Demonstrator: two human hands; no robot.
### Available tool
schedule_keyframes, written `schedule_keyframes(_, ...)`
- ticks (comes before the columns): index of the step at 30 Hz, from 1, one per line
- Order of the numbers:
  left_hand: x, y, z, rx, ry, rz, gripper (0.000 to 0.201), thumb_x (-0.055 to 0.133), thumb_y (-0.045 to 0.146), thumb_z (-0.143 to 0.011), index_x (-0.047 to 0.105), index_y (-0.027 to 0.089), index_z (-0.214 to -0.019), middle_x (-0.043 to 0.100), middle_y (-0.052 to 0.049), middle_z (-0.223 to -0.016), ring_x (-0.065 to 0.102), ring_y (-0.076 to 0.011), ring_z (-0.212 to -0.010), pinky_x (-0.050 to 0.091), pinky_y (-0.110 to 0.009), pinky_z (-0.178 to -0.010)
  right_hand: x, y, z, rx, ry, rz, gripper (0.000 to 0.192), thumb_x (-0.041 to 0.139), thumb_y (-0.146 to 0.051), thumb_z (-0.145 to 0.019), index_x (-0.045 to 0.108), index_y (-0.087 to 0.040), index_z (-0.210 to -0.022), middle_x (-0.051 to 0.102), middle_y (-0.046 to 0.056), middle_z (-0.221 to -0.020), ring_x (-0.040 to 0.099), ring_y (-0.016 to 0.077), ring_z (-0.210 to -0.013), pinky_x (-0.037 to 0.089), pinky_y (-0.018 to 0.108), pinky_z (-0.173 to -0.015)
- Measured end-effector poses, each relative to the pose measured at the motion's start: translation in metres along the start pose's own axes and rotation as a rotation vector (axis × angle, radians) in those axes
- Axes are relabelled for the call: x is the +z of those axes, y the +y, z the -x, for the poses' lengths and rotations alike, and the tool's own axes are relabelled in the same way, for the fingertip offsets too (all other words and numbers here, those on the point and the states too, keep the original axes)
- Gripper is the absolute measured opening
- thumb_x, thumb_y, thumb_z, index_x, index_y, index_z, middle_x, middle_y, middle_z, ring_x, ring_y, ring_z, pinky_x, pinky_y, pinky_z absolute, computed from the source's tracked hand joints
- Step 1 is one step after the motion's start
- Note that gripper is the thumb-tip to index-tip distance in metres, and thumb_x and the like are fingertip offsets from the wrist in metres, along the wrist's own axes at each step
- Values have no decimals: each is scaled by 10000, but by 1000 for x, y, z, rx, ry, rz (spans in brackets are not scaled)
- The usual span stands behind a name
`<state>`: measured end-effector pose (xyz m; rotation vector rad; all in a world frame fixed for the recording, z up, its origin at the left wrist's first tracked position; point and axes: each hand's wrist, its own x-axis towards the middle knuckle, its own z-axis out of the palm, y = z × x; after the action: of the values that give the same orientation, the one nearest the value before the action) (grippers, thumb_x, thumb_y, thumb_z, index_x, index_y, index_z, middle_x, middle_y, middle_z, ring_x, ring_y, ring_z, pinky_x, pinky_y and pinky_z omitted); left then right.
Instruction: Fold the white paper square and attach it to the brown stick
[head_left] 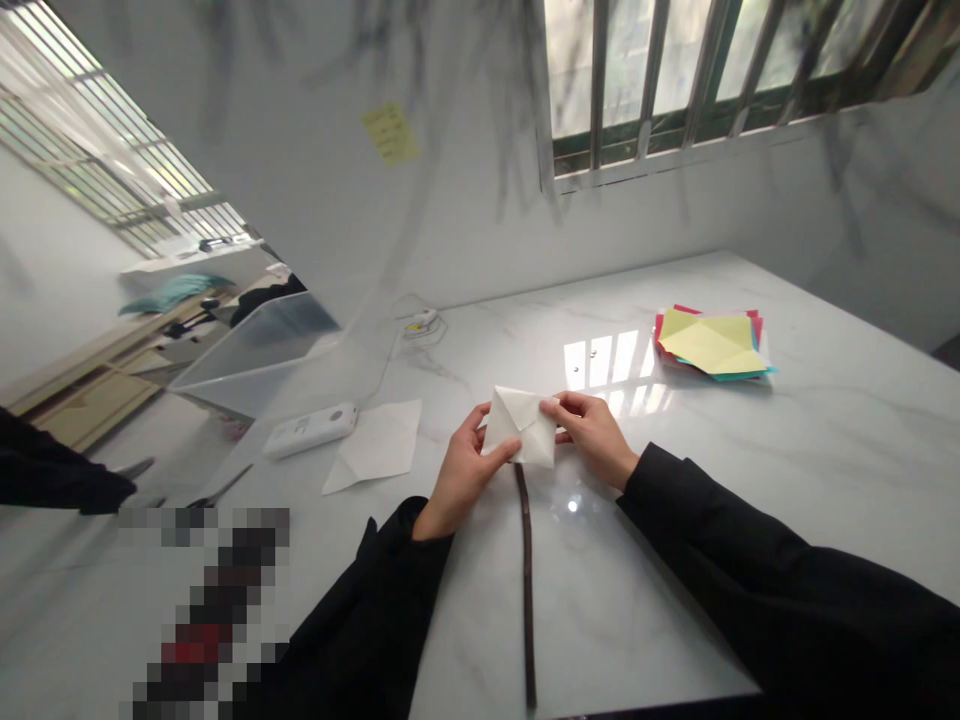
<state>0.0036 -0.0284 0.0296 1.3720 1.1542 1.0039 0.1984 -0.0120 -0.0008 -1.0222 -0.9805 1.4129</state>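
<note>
Holding a folded white paper (520, 424) just above the table (825, 440) — left hand (461, 475) pinches its left edge, thumb on top, fingers underneath; right hand (592, 430) pinches the right edge at the upper corner, fingers curled; both grips narrow, closed on the paper; paper sits mid-table, slightly nearer the near edge than the wall (465, 200).

Edges: near table edge runs along the bottom right, under the right sleeve (787, 590); right edge slopes away toward the far right corner; far side butts against the wall below the barred window (675, 70); left side of the table partly hidden by a clear panel (255, 350) standing at an angle.

Open room: bare marble to the right of the hands and in front of the right sleeve — widest free patch; also bare between the hands and the wall.

Around: dark strap (527, 580) lies straight from just under the paper down to the near edge, between the two forearms; flat white sheet (379, 445) just left of the left hand, apart from it; white remote (311, 430) touching or just beside that sheet's far left corner, cannot tell which; stack of coloured paper (712, 345) well apart to the far right, yellow on top; small white plug with cable (420, 322) near the wall; scissors (217, 490) at far left, partly seen; another person's dark sleeve (52, 475) at the left border; yellow sticky note (390, 132) on the wall.
</note>
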Motion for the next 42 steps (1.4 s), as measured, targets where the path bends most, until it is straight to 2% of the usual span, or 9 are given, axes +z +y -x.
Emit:
schedule_keyframes(2, -2, 1, -1, 0, 82, 43, 736, 879, 394, -759, 548, 176, -1379, 783, -73, -1031, 749, -211, -843, 587, -297, -767, -1, -2, -1, 1, -41, 41, 452, 843, -586, -723, 703, -171, -837, 659, 26, -815, 586, 162, -753, 496, 286, -646)
schedule_keyframes(5, -4, 2, -3, 1, 171, 162, 736, 893, 397, -738, 546, 185, -1352, 793, -66, -1017, 750, -209, -873, 581, -292, -792, -4, -2, 0, -40, -182, 109, 421, 853, -550, -733, 670, -176, -790, 652, 7, -760, 561, 143, -697, 454, 278, -640)
schedule_keyframes(9, -3, 6, -3, 15, 168, 197, 593, 899, 391, -737, 607, 178, -1207, 801, -79, -1013, 755, -225, -896, 585, -315, -817, -5, 1, 0, -79, -305, 190, 424, 812, -576, -798, 728, -170, -885, 715, 35, -824, 598, 165, -720, 455, 290, -649)
schedule_keyframes(14, 4, 10, 1, 41, 93, 152, 499, 901, 371, -744, 657, 168, -1129, 806, -90, -1051, 759, -226, -919, 586, -310, -820, -7, 3, -1, -99, -287, 138, 445, 776, -586, -851, 790, -162, -987, 768, 58, -910, 644, 180, -753, 501, 315, -695)
schedule_keyframes(19, 4, 6, 1, 66, 119, 137, 446, 901, 363, -749, 683, 162, -1082, 807, -76, -983, 755, -208, -867, 582, -295, -784, -10, 4, -1, -106, -311, 166, 425, 803, -552, -838, 810, -172, -1027, 794, 76, -971, 696, 208, -826, 543, 349, -769)
schedule_keyframes(24, 4, 0, -1, 56, 127, 153, 406, 908, 359, -737, 724, 149, -1032, 807, -77, -978, 752, -208, -877, 585, -310, -825, -12, 8, -4, -137, -307, 236, 427, 805, -546, -833, 819, -172, -1038, 801, 89, -994, 712, 225, -866, 562, 370, -804)
schedule_keyframes(32, 1, -2, -3, -39, 9, 197, 527, 910, 403, -729, 764, 135, -1159, 803, -137, -1138, 763, -270, -955, 591, -369, -866, -14, 7, -9, -194, -276, 370, 424, 782, -535, -836, 817, -156, -1022, 790, 73, -911, 692, 231, -828, 556, 349, -739)
schedule_keyframes(39, 1, -1, -2, -36, 28, 148, 438, 906, 421, -725, 801, 142, -1047, 817, -120, -1066, 763, -262, -894, 590, -364, -839, -9, 6, -5, -252, -272, 504, 413, 752, -557, -858, 822, -168, -974, 774, 65, -849, 682, 239, -812, 548, 342, -714)
schedule_keyframes(42, 0, -4, -3, -60, 40, 153, 455, 904, 420, -717, 797, 136, -1055, 818, -120, -1055, 759, -262, -880, 592, -371, -832, -15, 1, -8, -274, -303, 553, 455, 715, -601, -875, 812, -178, -1014, 773, 65, -889, 678, 227, -805, 542, 331, -706)
